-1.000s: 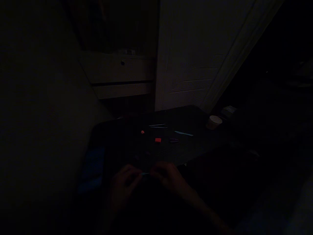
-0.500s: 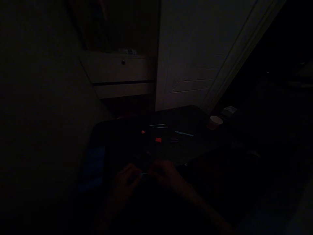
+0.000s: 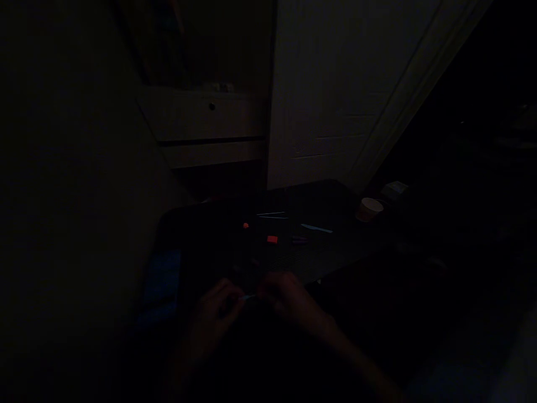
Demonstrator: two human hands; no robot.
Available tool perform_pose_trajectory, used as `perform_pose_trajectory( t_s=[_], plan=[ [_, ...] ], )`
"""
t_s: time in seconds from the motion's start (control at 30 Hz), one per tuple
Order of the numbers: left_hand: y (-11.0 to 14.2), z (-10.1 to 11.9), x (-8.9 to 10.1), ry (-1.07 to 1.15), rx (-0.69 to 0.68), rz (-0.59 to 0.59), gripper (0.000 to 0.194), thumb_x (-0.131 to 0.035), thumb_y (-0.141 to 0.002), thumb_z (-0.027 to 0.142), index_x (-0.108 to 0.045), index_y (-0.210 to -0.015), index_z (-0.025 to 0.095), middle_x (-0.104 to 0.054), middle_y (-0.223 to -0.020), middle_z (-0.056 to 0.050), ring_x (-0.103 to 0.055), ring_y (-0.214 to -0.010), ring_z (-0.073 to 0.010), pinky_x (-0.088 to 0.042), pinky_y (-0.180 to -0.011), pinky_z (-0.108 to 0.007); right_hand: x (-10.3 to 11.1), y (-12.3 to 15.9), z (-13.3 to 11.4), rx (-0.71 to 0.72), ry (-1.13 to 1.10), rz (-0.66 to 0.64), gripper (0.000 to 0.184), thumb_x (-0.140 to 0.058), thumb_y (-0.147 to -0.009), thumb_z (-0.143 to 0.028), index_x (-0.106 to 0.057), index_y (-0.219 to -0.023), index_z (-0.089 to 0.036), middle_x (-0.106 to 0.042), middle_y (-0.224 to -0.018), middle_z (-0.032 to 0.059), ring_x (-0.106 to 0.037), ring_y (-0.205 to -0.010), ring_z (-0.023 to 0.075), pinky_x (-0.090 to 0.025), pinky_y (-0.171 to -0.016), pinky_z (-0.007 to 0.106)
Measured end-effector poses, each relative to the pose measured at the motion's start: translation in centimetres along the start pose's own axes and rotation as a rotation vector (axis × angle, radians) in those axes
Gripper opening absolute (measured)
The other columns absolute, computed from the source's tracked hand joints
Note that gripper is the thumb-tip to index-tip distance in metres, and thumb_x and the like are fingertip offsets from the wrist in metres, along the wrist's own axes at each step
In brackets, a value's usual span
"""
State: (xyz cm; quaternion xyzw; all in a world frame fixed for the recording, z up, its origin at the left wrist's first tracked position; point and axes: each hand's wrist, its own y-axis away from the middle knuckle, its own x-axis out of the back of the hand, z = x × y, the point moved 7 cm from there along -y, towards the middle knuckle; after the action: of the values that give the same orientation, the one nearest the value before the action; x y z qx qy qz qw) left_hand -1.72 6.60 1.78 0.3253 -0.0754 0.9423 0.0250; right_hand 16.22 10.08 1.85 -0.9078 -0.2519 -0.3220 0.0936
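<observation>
The scene is very dark. My left hand (image 3: 220, 305) is closed, its fingertips pinching one end of a thin pale-blue strip (image 3: 248, 297). At the other end of that strip are the closed fingers of my right hand (image 3: 285, 294); shadow hides their exact grip. Beyond the hands a red block (image 3: 272, 239) lies on the dark table (image 3: 201, 235). A small orange lump (image 3: 245, 225) sits to its left. Right of the block are some dark purplish sticks (image 3: 299, 240) and a light-blue plastic knife (image 3: 316, 228). Two thin pale sticks (image 3: 272, 215) lie farther back.
A paper cup (image 3: 369, 209) stands near the table's right far edge, with a pale box-like thing (image 3: 394, 189) behind it. At left lies a flat blue sheet or panel (image 3: 161, 285). Behind the table are a drawer unit (image 3: 210, 123) and a white door-like panel (image 3: 323, 101).
Both hands keep nearly the same place, with the right hand slightly higher. A little more of the pale-blue strip shows between them. The picture is darker.
</observation>
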Motion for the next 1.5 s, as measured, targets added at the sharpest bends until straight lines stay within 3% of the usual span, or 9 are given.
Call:
perform_pose_trajectory(
  t_s=[0.2, 0.33, 0.5, 0.6, 0.87, 1.13, 1.5],
  plan=[
    [0.1, 0.0, 0.2, 0.010, -0.021, 0.005, 0.017, -0.066, -0.091, 0.036, -0.078, -0.085, 0.025, -0.075, -0.087, -0.002, -0.071, -0.077, -0.0187, -0.056, -0.072, -0.030, -0.5, -0.3, -0.7, 0.029, 0.023, -0.006, 0.021, -0.072, -0.089, -0.003, -0.083, -0.095, -0.020, -0.084, -0.100, 0.0053, -0.078, -0.093, 0.0208, -0.052, -0.083, 0.026],
    [0.1, -0.2, 0.1, 0.010, -0.032, 0.008, 0.016, -0.067, -0.090, 0.035, -0.077, -0.083, 0.026, -0.074, -0.085, -0.002, -0.069, -0.071, -0.0174, -0.054, -0.065, -0.028, -0.4, -0.3, -1.4, 0.047, 0.044, -0.016, 0.020, -0.070, -0.090, -0.003, -0.082, -0.095, -0.019, -0.083, -0.100, 0.0060, -0.077, -0.091, 0.0207, -0.051, -0.080, 0.026],
    [0.2, 0.0, 0.2, 0.013, -0.046, 0.017, 0.016, -0.067, -0.092, 0.036, -0.077, -0.085, 0.027, -0.075, -0.088, -0.002, -0.071, -0.078, -0.0187, -0.057, -0.075, -0.030, -0.5, -0.3, -1.7, 0.053, 0.061, -0.006, 0.019, -0.070, -0.089, -0.003, -0.081, -0.095, -0.019, -0.082, -0.100, 0.0065, -0.077, -0.092, 0.0217, -0.051, -0.081, 0.026],
    [0.2, 0.2, 0.2, 0.008, -0.039, 0.011, 0.016, -0.068, -0.091, 0.037, -0.078, -0.084, 0.027, -0.075, -0.086, -0.001, -0.068, -0.072, -0.0176, -0.055, -0.069, -0.029, -0.5, -0.3, -1.7, 0.059, 0.067, -0.008, 0.024, -0.069, -0.086, 0.000, -0.081, -0.094, -0.018, -0.082, -0.100, 0.0062, -0.076, -0.091, 0.0214, -0.050, -0.078, 0.026],
    [0.3, 0.2, 0.1, 0.006, -0.013, 0.018, 0.017, -0.067, -0.091, 0.037, -0.077, -0.083, 0.026, -0.075, -0.087, -0.002, -0.071, -0.077, -0.0193, -0.055, -0.072, -0.031, 0.2, -0.1, -1.2, 0.039, 0.079, -0.009, 0.024, -0.067, -0.084, 0.000, -0.081, -0.092, -0.018, -0.082, -0.096, 0.0069, -0.075, -0.087, 0.0217, -0.048, -0.074, 0.026],
    [0.3, 0.1, 0.2, -0.004, -0.012, 0.040, 0.016, -0.067, -0.092, 0.037, -0.075, -0.083, 0.026, -0.072, -0.083, -0.001, -0.065, -0.069, -0.0175, -0.052, -0.066, -0.030, 1.6, 0.5, -1.2, 0.033, 0.034, 0.026, 0.019, -0.067, -0.092, -0.005, -0.079, -0.092, -0.019, -0.081, -0.096, 0.0051, -0.074, -0.084, 0.0188, -0.050, -0.074, 0.026],
    [0.5, -0.4, 0.4, 0.027, 0.018, 0.064, 0.014, -0.070, -0.086, 0.034, -0.078, -0.096, 0.027, -0.076, -0.089, -0.002, -0.068, -0.080, -0.0215, -0.056, -0.078, -0.037, 0.8, 0.5, -1.5, 0.058, 0.003, 0.010, 0.020, -0.068, -0.091, -0.002, -0.079, -0.093, -0.018, -0.081, -0.097, 0.0062, -0.076, -0.088, 0.0206, -0.051, -0.076, 0.026]
  ],
)
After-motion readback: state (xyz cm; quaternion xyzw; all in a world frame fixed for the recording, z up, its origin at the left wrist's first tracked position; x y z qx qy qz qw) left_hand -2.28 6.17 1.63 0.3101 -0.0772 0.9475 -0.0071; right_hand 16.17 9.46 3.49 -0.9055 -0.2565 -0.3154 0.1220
